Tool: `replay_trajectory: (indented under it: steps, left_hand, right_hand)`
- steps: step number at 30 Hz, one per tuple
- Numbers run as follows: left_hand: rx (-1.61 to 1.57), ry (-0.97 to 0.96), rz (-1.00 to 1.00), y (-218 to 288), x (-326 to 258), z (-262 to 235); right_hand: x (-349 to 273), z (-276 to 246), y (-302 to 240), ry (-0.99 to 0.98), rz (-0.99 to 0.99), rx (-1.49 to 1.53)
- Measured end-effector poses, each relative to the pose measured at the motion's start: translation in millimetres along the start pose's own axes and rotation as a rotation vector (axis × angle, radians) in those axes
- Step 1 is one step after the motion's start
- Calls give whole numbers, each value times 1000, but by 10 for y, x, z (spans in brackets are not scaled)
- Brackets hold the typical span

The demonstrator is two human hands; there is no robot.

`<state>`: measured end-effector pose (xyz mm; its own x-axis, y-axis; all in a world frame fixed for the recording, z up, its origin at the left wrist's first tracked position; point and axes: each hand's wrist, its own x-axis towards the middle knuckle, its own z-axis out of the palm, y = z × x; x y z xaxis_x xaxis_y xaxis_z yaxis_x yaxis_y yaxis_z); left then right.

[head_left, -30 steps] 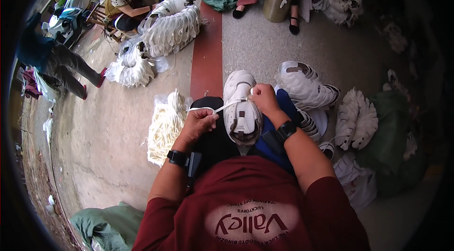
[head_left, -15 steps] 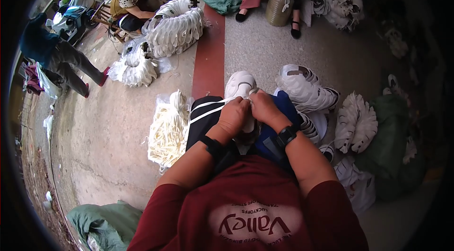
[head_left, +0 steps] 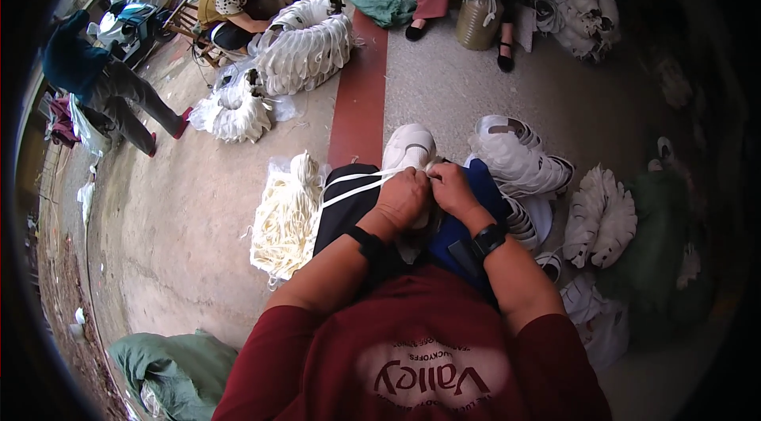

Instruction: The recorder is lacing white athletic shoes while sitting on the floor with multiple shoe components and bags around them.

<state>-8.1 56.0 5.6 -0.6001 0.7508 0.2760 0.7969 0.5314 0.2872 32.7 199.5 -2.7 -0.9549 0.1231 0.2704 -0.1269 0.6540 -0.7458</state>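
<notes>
A white shoe (head_left: 409, 145) rests on my lap, its toe pointing away from me. White shoelaces (head_left: 357, 177) run from it leftward over the dark cloth on my left leg. My left hand (head_left: 404, 197) is closed in a pinch on the lace at the shoe's opening. Close beside it, my right hand (head_left: 454, 187) is also pinched, with a bit of white at its fingertips; lace or shoe edge, I cannot tell. Both hands cover the rear of the shoe. To the left lies a pile of loose cream laces (head_left: 285, 219) on plastic.
Bundled white shoes (head_left: 515, 155) stand right of my knee, with another white bundle (head_left: 600, 216) and a green sack (head_left: 658, 239) beyond. Ahead left, a seated person (head_left: 235, 5) works by large white bundles (head_left: 307, 52). Another person (head_left: 103, 76) stands at far left.
My hands have come slightly closer together and lower over the shoe. The right fingertips have dropped toward the left hand. The whole view has shifted a little.
</notes>
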Motion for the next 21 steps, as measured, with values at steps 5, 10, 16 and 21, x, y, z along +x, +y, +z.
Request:
replay_trajectory:
  steps: [5, 10, 16, 21]
  left_hand:
    - [51, -136, 27, 113, 130, 54]
    - [-205, -406, -37, 243, -350, -433]
    - [-1268, -141, -537, -278, -828, -610]
    - [-1929, 209, -946, -618, -1015, -538]
  right_hand:
    - [-114, -35, -6, 27, 181, 80]
    - [-117, 57, 99, 99, 193, -7]
    - [-98, 76, -457, -6, -352, -245]
    - [-138, 130, -329, -67, -295, -302]
